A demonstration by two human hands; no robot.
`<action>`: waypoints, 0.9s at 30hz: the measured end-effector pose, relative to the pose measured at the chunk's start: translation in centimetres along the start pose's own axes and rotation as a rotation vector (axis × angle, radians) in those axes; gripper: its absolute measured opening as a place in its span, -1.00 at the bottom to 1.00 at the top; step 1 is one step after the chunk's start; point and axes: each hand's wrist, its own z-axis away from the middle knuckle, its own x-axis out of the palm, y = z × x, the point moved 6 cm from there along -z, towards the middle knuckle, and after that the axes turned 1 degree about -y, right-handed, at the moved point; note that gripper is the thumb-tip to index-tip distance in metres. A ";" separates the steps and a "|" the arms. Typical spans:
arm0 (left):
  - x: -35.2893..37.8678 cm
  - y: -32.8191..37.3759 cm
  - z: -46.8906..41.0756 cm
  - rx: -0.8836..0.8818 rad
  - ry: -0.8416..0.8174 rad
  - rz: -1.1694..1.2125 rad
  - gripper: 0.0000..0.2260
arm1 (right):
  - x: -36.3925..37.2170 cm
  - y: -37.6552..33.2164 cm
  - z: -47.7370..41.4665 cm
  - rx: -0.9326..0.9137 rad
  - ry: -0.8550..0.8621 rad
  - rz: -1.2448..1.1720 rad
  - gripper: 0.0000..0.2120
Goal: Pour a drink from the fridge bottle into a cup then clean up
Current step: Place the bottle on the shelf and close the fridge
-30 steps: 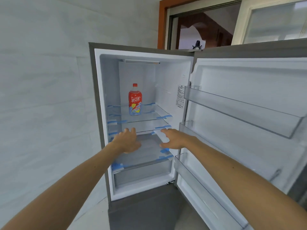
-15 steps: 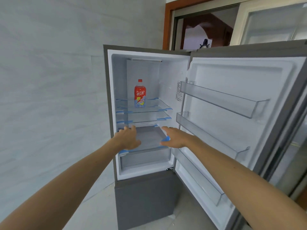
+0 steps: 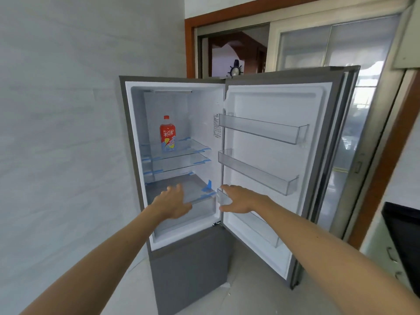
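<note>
A red-labelled drink bottle (image 3: 167, 137) with a red cap stands upright on the top glass shelf of the open fridge (image 3: 134, 155). Both my arms stretch toward the fridge's lower part. My left hand (image 3: 173, 204) hovers in front of the lowest shelf with relaxed fingers and holds nothing. My right hand (image 3: 239, 200) is spread open beside the bottom door bin, also holding nothing. Both hands are well below the bottle. No cup is in view.
The fridge door (image 3: 272, 178) is swung wide to the right and carries three clear bins. A tiled wall stands on the left. A dark counter edge with drawers (image 3: 400, 237) is at the right. A doorway and sliding glass panels lie behind.
The view has pulled back from the fridge, so more of the door and floor shows. Both hands have drawn away from the lower shelf and now hover in front of it.
</note>
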 end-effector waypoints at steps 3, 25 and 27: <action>0.5 1.1 1.0 0.054 0.003 0.000 -0.38 | 0.6 0.2 2.7 0.046 0.000 0.021 -0.27; 4.3 25.0 -1.0 0.510 -0.027 -0.109 -0.34 | -1.8 19.4 21.4 0.509 0.094 -0.102 -0.21; 4.0 27.0 -1.5 0.533 -0.006 -0.104 -0.35 | -2.4 21.2 21.7 0.514 0.102 -0.088 -0.21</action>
